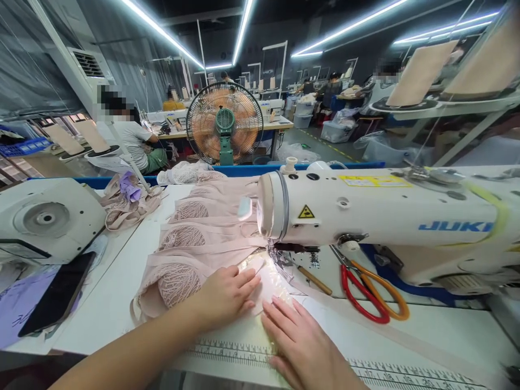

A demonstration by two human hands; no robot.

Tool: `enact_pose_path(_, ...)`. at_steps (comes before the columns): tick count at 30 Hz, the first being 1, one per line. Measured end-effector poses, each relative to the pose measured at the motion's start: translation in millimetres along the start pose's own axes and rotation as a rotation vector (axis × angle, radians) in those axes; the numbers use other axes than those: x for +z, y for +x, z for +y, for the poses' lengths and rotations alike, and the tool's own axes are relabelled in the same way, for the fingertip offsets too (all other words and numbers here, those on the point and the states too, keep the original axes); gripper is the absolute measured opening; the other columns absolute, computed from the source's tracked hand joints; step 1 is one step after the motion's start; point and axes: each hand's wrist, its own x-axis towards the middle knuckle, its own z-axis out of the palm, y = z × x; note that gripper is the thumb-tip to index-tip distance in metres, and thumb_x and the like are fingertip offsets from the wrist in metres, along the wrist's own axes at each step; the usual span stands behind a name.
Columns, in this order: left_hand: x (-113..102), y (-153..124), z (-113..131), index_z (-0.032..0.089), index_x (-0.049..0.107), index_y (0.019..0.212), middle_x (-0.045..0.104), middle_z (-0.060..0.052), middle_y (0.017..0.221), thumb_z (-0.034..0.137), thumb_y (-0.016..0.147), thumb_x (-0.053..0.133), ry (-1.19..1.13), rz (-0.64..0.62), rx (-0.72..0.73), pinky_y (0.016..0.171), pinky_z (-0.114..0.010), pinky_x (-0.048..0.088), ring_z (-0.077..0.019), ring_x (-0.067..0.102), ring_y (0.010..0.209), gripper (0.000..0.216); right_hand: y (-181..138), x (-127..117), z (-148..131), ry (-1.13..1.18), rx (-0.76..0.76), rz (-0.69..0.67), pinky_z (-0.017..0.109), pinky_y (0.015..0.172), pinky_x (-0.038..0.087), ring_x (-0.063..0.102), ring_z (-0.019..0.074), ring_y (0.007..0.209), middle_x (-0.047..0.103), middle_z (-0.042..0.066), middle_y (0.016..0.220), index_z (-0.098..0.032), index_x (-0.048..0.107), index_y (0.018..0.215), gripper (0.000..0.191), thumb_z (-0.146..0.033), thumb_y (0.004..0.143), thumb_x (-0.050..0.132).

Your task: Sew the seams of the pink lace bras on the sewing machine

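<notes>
My left hand (pixel 228 292) lies over a pale pink fabric piece (pixel 263 286) just in front of the sewing machine's needle area, its fingers stretched out to the right. Fingers extended and slightly apart, my right hand (pixel 303 342) rests flat on the near side of the same piece. The white sewing machine (pixel 317 203) stands behind my hands, its lamp lighting the presser foot (pixel 273 250). To the left, a row of pink bra pieces with lace cups (pixel 179 280) runs back across the table. Whatever lies under my palms is hidden.
Scissors with red and orange handles (pixel 368 292) and a wooden-handled tool (pixel 313 278) lie right of the needle. A printed ruler (pixel 227 351) runs along the front edge. At left are a black phone (pixel 59 295) and fabric scraps (pixel 132 197). Behind stands a fan (pixel 225 122).
</notes>
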Motion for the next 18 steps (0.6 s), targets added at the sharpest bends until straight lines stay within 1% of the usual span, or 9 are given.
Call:
enact_pose_path(3,-1.6,9.2,6.3,0.012,0.047,0.129,0.049,-0.011,0.134,0.038,0.091,0.038,0.053,-0.038,-0.050,0.073,-0.036,0.048,-0.0225,0.058,0.087,0.046,-11.6,2.4,-4.9,-0.072,-0.026,0.113,0.039,0.088,0.047,0.054,0.0255,0.110,0.058,0.008,0.124,-0.013,0.054,0.121,0.048,-0.030,0.076,0.054)
enact_pose_path(5,-3.4,14.3,8.7,0.013,0.048,0.127,0.049,-0.010,0.134,0.038,0.091,0.038,0.049,-0.050,-0.077,0.073,-0.035,0.049,-0.0227,0.059,0.089,0.045,-13.3,1.5,-7.6,-0.090,-0.021,0.167,0.039,0.087,0.047,0.057,0.0251,0.105,0.062,0.008,0.118,-0.013,0.056,0.117,0.046,-0.032,0.076,0.054)
enact_pose_path(7,-5.5,16.9,9.6,0.014,0.049,0.126,0.050,-0.008,0.133,0.036,0.091,0.038,0.021,-0.050,-0.094,0.074,-0.035,0.050,-0.0226,0.059,0.091,0.043,-10.1,-1.6,-7.9,-0.092,0.018,0.222,0.041,0.088,0.046,0.058,0.0256,0.101,0.064,0.009,0.112,-0.013,0.057,0.114,0.043,-0.033,0.076,0.054)
enact_pose_path(10,-9.0,16.4,8.8,0.014,0.051,0.122,0.053,-0.008,0.130,0.031,0.090,0.038,-0.027,-0.034,-0.074,0.074,-0.033,0.050,-0.0211,0.060,0.089,0.039,1.2,-6.3,-3.3,-0.085,0.082,0.294,0.043,0.093,0.041,0.055,0.0266,0.108,0.061,0.012,0.117,-0.012,0.054,0.118,0.043,-0.032,0.080,0.053)
enact_pose_path(12,-10.1,14.2,7.1,0.014,0.053,0.119,0.054,-0.009,0.129,0.028,0.089,0.038,-0.025,-0.029,-0.068,0.072,-0.033,0.050,-0.0202,0.060,0.085,0.036,9.0,-6.9,0.1,-0.042,0.120,0.289,0.043,0.094,0.040,0.054,0.0262,0.109,0.060,0.012,0.118,-0.013,0.053,0.119,0.042,-0.033,0.082,0.053)
enact_pose_path(14,-9.4,11.7,4.8,0.016,0.053,0.118,0.053,-0.009,0.129,0.028,0.089,0.039,-0.003,-0.031,-0.072,0.071,-0.033,0.050,-0.0198,0.060,0.083,0.035,13.0,-4.9,0.2,0.047,0.184,0.248,0.043,0.093,0.040,0.059,0.0241,0.097,0.065,0.008,0.105,-0.017,0.057,0.110,0.034,-0.035,0.080,0.057)
enact_pose_path(16,-7.2,10.1,3.1,0.016,0.052,0.120,0.052,-0.009,0.131,0.029,0.090,0.038,0.020,-0.035,-0.074,0.070,-0.032,0.049,-0.0198,0.060,0.085,0.035,11.4,-1.5,-3.9,0.120,0.236,0.213,0.045,0.091,0.042,0.061,0.0220,0.085,0.066,0.003,0.093,-0.021,0.059,0.101,0.030,-0.037,0.077,0.062)
enact_pose_path(18,-5.2,10.6,3.1,0.016,0.051,0.121,0.050,-0.009,0.132,0.031,0.092,0.036,0.041,-0.042,-0.073,0.069,-0.031,0.047,-0.0198,0.060,0.087,0.036,5.2,1.7,-9.7,0.110,0.232,0.218,0.044,0.089,0.043,0.061,0.0220,0.083,0.066,0.002,0.092,-0.022,0.058,0.102,0.032,-0.038,0.075,0.064)
